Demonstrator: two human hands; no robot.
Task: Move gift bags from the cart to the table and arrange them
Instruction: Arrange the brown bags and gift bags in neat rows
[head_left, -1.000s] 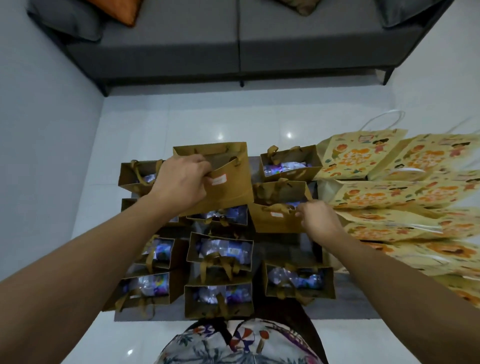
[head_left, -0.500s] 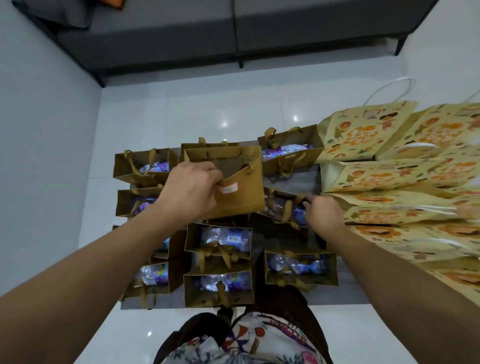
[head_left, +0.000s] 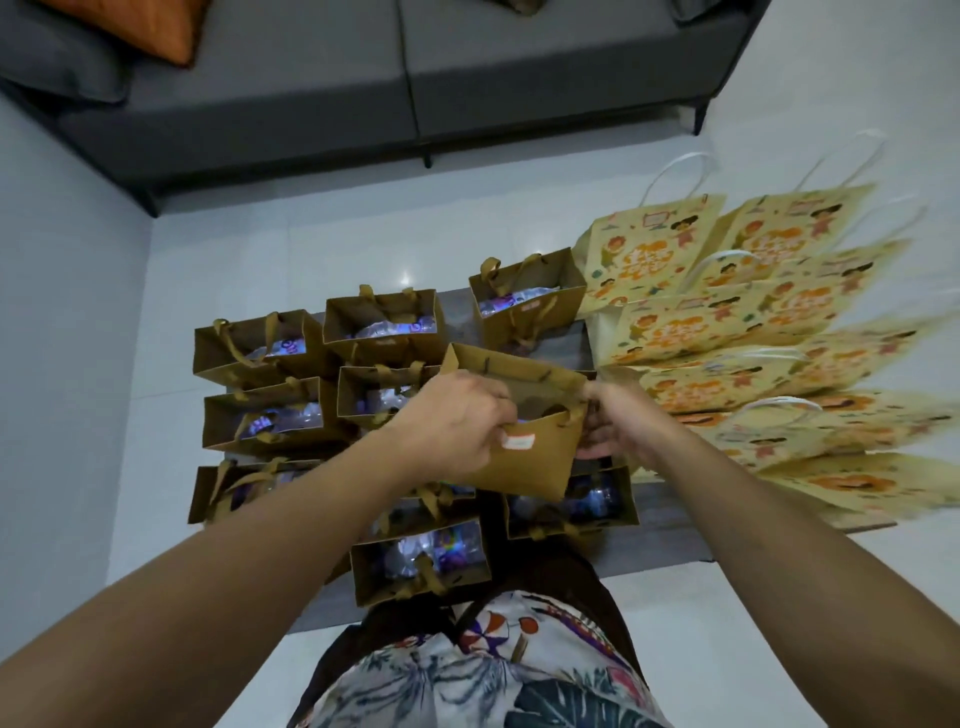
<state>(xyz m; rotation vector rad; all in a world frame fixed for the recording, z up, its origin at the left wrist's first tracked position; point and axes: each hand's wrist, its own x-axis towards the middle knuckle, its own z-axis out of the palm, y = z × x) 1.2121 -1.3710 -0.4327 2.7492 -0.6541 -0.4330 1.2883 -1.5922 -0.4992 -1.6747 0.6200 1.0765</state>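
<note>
Seen from a head-worn camera looking down, a person holds one brown gift bag (head_left: 524, 457) in both hands above a low grey table (head_left: 670, 525). The left hand (head_left: 452, 423) grips the near rim of the bag, fingers curled over its top edge beside a small white label (head_left: 517, 442). The right hand (head_left: 615, 423) pinches the bag's right side close to its ribbon handle. The held bag is open at the top, tilted, and lifted above the others. Below and around it, more brown bags (head_left: 387, 325) stand upright in rows on the table, each showing shiny wrapped contents and gold ribbon handles. To the right, on the table's right end, a stack of flat yellow cartoon-printed bags (head_left: 727, 322) with white cord handles lies fanned and overlapping. Beyond the table sits a grey sofa (head_left: 363, 83) with an orange cushion (head_left: 150, 23) on a white tiled floor (head_left: 363, 228). The person's patterned shirt (head_left: 467, 670) fills the bottom edge.
</note>
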